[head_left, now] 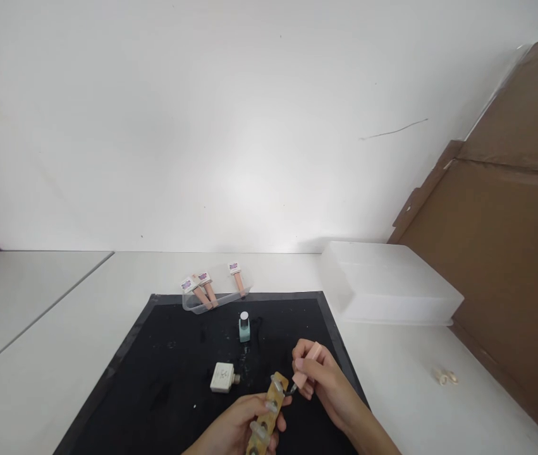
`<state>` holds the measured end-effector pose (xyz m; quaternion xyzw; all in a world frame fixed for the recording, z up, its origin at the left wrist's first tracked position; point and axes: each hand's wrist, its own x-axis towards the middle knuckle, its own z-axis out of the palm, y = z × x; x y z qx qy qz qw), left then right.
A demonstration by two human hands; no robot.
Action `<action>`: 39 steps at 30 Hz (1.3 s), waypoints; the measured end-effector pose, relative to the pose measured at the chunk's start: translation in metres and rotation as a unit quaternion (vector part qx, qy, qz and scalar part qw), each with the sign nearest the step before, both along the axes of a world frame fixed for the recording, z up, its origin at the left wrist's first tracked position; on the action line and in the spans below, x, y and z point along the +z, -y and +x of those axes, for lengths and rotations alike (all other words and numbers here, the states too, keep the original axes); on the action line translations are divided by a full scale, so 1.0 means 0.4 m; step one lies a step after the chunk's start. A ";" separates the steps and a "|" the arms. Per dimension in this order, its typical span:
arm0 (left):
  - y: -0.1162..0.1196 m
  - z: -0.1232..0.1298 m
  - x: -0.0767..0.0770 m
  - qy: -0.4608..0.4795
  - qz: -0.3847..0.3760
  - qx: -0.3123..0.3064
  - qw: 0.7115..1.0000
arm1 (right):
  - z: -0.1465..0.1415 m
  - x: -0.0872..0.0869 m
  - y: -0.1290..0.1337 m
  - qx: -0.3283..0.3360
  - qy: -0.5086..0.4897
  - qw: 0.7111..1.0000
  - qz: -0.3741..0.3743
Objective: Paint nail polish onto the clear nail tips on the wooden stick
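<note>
My left hand (244,420) is wrapped round a yellowish strip (269,417) that carries several pale, translucent nail-like pieces. In my right hand (318,373) is a pink brush cap (307,364), pinched between the fingers, its dark brush pointing down and left at the strip's upper end. Whether the brush tip touches the nearest piece cannot be made out. Left of the strip, a white square bottle (222,377) lies on the black mat (164,373), its neck to the right. A teal bottle (244,330) with a silvery cap stands farther back on the mat.
A clear tray (224,299) at the mat's back edge holds pink-handled items with white labelled ends. At the back right sits a white box (392,284). Small beige loops (445,377) lie on the white table (392,360) at right. Brown cardboard (510,253) borders the right side.
</note>
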<state>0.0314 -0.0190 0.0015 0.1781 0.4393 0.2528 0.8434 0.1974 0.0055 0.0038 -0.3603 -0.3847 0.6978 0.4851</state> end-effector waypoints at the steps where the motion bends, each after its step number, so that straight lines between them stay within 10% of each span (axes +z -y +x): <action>1: 0.001 0.000 -0.001 0.001 0.000 0.000 1.000 | 0.001 -0.002 -0.002 0.002 -0.004 1.000 0.002; 39: -0.003 -0.002 -0.013 0.035 -0.035 0.001 0.999 | 0.003 0.002 0.001 -0.006 -0.021 1.000 0.004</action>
